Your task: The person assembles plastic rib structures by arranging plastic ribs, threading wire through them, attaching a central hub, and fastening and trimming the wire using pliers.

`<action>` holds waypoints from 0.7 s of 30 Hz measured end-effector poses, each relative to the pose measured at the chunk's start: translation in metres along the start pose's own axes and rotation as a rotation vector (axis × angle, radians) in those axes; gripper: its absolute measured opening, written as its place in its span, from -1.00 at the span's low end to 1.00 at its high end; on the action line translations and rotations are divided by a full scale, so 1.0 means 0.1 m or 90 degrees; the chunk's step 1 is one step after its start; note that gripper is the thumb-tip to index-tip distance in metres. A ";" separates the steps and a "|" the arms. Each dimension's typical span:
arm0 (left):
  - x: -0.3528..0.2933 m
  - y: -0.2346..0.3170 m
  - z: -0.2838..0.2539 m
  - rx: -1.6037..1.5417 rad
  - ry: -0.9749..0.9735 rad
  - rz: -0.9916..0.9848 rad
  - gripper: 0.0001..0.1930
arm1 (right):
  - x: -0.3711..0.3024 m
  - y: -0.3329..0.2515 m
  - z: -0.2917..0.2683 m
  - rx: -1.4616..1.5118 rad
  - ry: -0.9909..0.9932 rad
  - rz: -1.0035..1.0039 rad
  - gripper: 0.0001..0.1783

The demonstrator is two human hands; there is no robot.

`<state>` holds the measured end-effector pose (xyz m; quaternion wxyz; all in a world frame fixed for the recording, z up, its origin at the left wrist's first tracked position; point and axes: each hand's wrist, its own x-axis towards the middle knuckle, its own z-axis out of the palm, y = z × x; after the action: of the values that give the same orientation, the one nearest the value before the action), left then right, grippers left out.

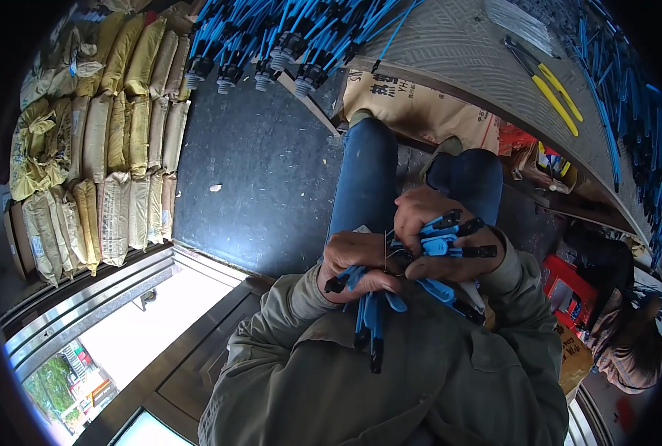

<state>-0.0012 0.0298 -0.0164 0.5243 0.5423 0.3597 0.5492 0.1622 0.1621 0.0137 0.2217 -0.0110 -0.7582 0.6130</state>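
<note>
Both hands are close together above my lap. My left hand [353, 256] is closed round several blue plastic strips with black ends [370, 320], which hang down below the palm. My right hand [420, 212] grips another bunch of blue pieces with black tips [440, 241], fanned out to the right and downward. Between the hands a thin wire or strand [386, 245] shows near a dark part where the fingertips meet. The fingers partly hide how these pieces are joined.
A bench [450, 56] ahead bears yellow-handled pliers [554, 93] and heaps of blue rods with black ends [294, 37]. Stacked sacks [115, 134] stand left by a bright doorway [152, 320]. At right are a red stool [569, 290] and another person's patterned sleeve [624, 357].
</note>
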 end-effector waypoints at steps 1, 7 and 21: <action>-0.01 0.00 0.01 0.003 0.016 -0.012 -0.76 | 0.00 -0.01 0.01 -0.001 -0.001 -0.001 -0.73; -0.10 0.02 0.09 0.029 0.059 -0.015 -0.79 | 0.11 -0.24 0.11 0.256 0.033 0.311 -0.80; -0.20 0.02 0.02 -0.063 0.021 -0.083 -0.75 | -0.08 -0.22 0.45 0.134 0.274 0.240 -0.85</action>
<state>-0.0025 0.0096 -0.0184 0.5790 0.4822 0.3750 0.5400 0.1596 0.1126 0.0249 0.2599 -0.2580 -0.6110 0.7018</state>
